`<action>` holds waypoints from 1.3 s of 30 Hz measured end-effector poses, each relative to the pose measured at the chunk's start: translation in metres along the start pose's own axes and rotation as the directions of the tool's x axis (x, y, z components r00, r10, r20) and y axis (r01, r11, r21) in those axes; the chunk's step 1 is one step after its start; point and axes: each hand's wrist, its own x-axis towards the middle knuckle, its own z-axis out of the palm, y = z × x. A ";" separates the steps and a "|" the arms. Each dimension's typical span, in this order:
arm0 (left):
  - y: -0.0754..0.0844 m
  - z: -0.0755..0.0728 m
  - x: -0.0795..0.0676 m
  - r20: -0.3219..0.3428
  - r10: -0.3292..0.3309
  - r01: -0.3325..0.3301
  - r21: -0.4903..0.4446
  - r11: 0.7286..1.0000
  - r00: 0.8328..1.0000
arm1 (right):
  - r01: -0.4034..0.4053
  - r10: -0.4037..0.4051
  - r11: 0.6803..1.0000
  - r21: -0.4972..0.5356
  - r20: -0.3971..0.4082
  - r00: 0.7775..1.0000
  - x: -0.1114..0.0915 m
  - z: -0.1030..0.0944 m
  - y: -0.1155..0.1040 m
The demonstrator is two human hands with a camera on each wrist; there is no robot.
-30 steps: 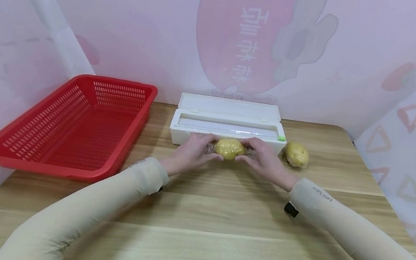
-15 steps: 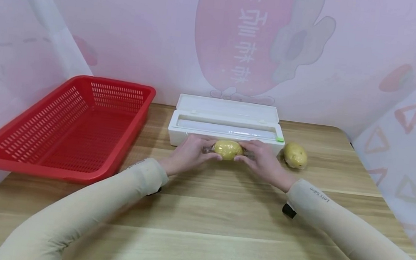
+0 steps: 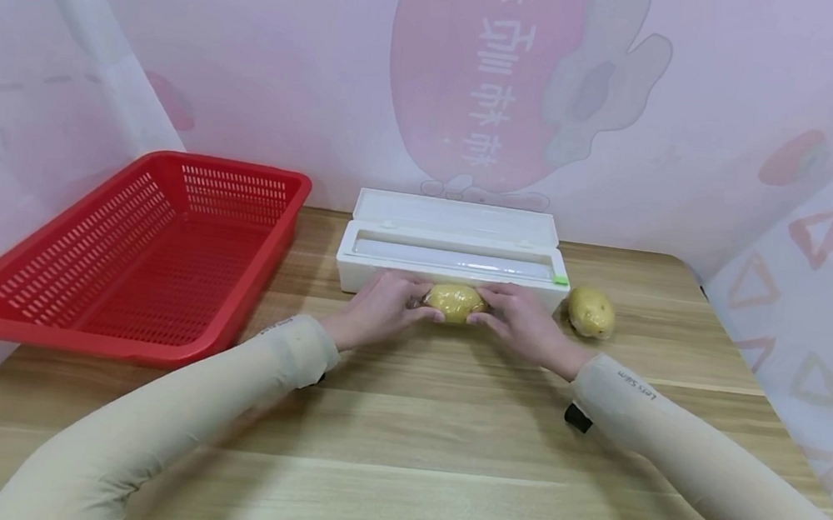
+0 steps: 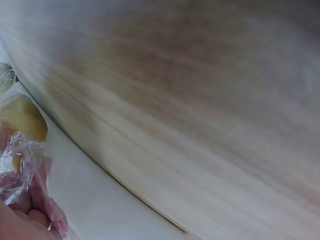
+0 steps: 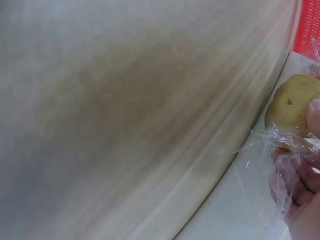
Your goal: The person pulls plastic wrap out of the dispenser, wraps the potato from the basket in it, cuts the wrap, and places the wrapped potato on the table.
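A yellow potato (image 3: 455, 303) in shiny cling film is held between both hands, in front of the white film box. My left hand (image 3: 389, 306) grips its left end, thumb in front and fingers behind. At the other end my right hand (image 3: 523, 321) grips it in the same way. Bunched cling film (image 4: 17, 167) lies over the left fingers in the left wrist view. Loose clear film (image 5: 285, 175) also hangs over the curled right fingers in the right wrist view, beside the potato's bare-looking yellow skin.
The white cling film box (image 3: 454, 257) stands with its lid up against the wall, a roll inside and a green tab at its right. Another wrapped potato (image 3: 591, 312) lies right of it. A red slotted basket (image 3: 182, 271) sits at the left of the wooden table (image 3: 442, 463).
The potato and both hands have come down slightly in the head view. Both grips stay as they were; the second potato, basket and box keep their places.
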 end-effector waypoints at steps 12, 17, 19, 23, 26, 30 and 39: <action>0.004 -0.001 0.002 0.074 -0.085 0.088 -0.035 0.996 0.994 | -0.065 0.063 0.995 0.079 0.028 0.998 0.006 -0.003 -0.001; 0.006 -0.005 0.006 0.118 -0.122 0.127 -0.038 0.991 0.986 | -0.079 0.074 0.994 0.081 0.055 0.996 0.006 -0.007 0.000; 0.008 -0.008 0.006 0.139 -0.136 0.140 -0.021 0.990 0.981 | -0.072 0.067 0.994 0.087 0.063 0.996 0.004 -0.009 0.001; 0.011 -0.012 0.006 0.151 -0.169 0.166 0.033 0.986 0.974 | -0.059 0.053 0.992 0.109 0.064 0.997 0.002 -0.010 0.001; 0.013 -0.013 0.005 0.143 -0.187 0.176 0.085 0.981 0.972 | -0.057 0.052 0.992 0.110 0.048 0.998 0.001 -0.010 0.000; 0.016 -0.014 0.004 0.135 -0.180 0.162 0.133 0.978 0.974 | -0.051 0.049 0.995 0.083 0.022 0.999 0.001 -0.010 -0.002; 0.022 -0.013 0.005 0.138 -0.219 0.193 0.182 0.964 0.966 | -0.020 0.026 0.994 0.103 -0.057 0.998 -0.004 -0.019 -0.001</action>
